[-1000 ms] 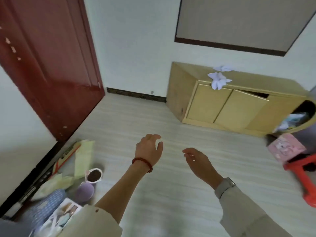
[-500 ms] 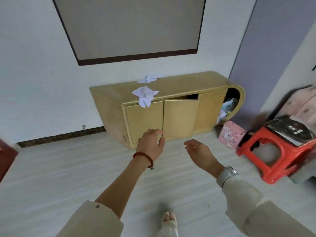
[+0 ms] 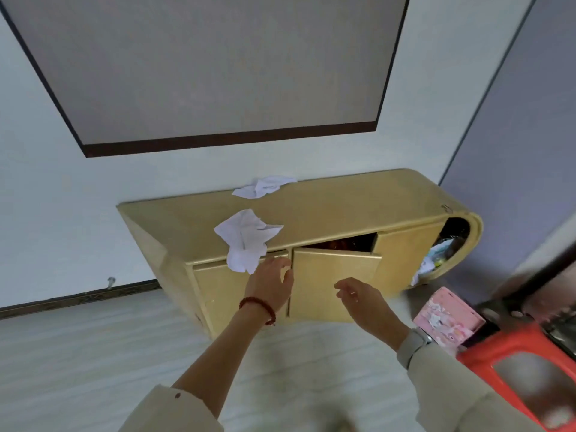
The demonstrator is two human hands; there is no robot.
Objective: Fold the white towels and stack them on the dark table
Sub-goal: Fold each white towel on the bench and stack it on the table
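Observation:
Two crumpled white towels lie on a low yellow cabinet [image 3: 343,204]. The nearer towel [image 3: 246,238] droops over the cabinet's front edge. The farther towel [image 3: 263,187] lies at the back by the wall. My left hand [image 3: 269,285], with a red bead bracelet on its wrist, is raised just below the nearer towel, fingers relaxed and empty. My right hand [image 3: 363,299], a watch on its wrist, hovers in front of the cabinet doors, loosely curled and holding nothing. The dark table is out of view.
One cabinet door [image 3: 333,282] hangs ajar. A pink box [image 3: 448,319] and a red plastic stool [image 3: 511,366] stand on the floor at the right. A dark-framed grey panel [image 3: 218,73] hangs on the wall above. Pale floor stretches to the left.
The view has swung right from the red door and closed in on the cabinet. Both hands stay raised and empty, and the left one is now just under the nearer towel.

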